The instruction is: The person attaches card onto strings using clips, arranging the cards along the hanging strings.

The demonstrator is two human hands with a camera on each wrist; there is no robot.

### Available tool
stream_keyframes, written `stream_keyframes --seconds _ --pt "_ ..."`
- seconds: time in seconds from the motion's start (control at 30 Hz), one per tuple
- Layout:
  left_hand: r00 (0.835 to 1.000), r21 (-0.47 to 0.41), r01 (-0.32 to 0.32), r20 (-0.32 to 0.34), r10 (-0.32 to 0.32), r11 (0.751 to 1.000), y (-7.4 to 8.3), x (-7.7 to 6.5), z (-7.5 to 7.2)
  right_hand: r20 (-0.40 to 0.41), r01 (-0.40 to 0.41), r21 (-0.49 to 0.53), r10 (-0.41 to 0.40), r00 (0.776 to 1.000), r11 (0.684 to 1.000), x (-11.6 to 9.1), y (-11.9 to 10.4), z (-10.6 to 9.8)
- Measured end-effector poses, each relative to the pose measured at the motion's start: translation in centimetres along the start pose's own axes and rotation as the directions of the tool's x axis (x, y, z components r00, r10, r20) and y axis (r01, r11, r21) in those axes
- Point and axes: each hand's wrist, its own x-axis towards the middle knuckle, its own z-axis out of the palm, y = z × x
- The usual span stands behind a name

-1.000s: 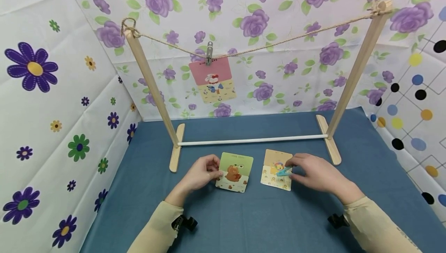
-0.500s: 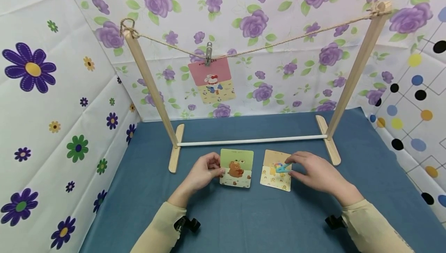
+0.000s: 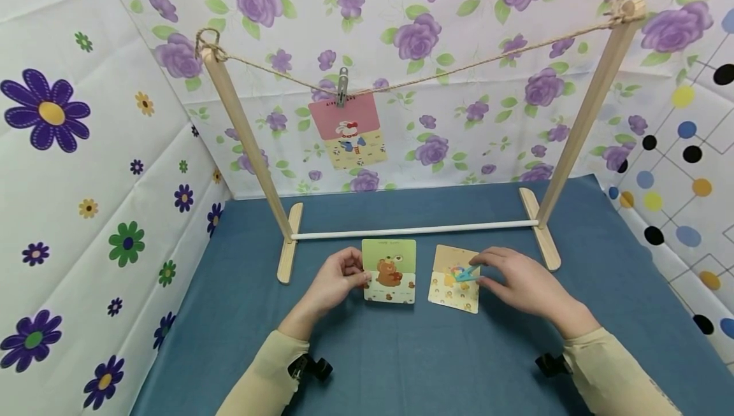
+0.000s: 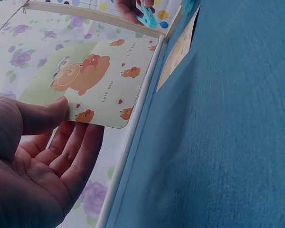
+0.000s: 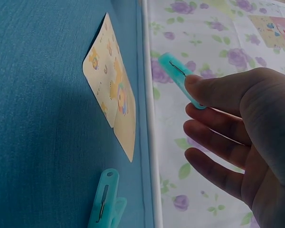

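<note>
My left hand (image 3: 335, 282) pinches the left edge of a green-and-cream bear card (image 4: 95, 76) between thumb and fingers. The card stands tilted up over the cloth, its picture side showing. In my right hand (image 3: 518, 282) a teal clothespin (image 5: 178, 76) is held between thumb and index finger, the other fingers spread loosely. Under that clothespin in the head view, an orange-and-cream card (image 3: 450, 298) lies flat on the blue cloth. A second teal clothespin (image 5: 104, 199) rests on the cloth, hidden in the head view by my right hand.
A wooden frame has two posts (image 3: 246, 142), a white bottom rod (image 3: 413, 231) and a sagging twine line (image 3: 487, 62). A grey clip (image 3: 342, 88) holds a pink-and-yellow rabbit card (image 3: 350, 132) on the line. Blue cloth (image 3: 401, 358) covers the table; a floral sheet stands behind.
My left hand has raised the bear card and straightened it, moving slightly away from me. My right hand stays almost in place, the clothespin turning a little.
</note>
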Motion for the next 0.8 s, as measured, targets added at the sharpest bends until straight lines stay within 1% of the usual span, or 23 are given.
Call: stream_keyframes --seconds 0.4,0.6,0.8 --pt "1.000 -0.022 -0.006 0.018 0.006 1.000 0.01 0.14 0.32 -0.046 -0.041 -0.002 0.041 0.998 0.999 0.19 -0.29 -0.25" --pt "1.000 -0.036 -0.011 0.028 0.012 0.999 0.21 0.19 0.49 -0.048 -0.035 -0.008 0.035 0.998 0.999 0.11 -0.19 -0.26" --pt "1.000 -0.041 0.004 0.023 -0.003 0.999 0.04 0.27 0.66 -0.036 -0.024 -0.016 0.023 0.999 1.000 0.08 -0.08 -0.23"
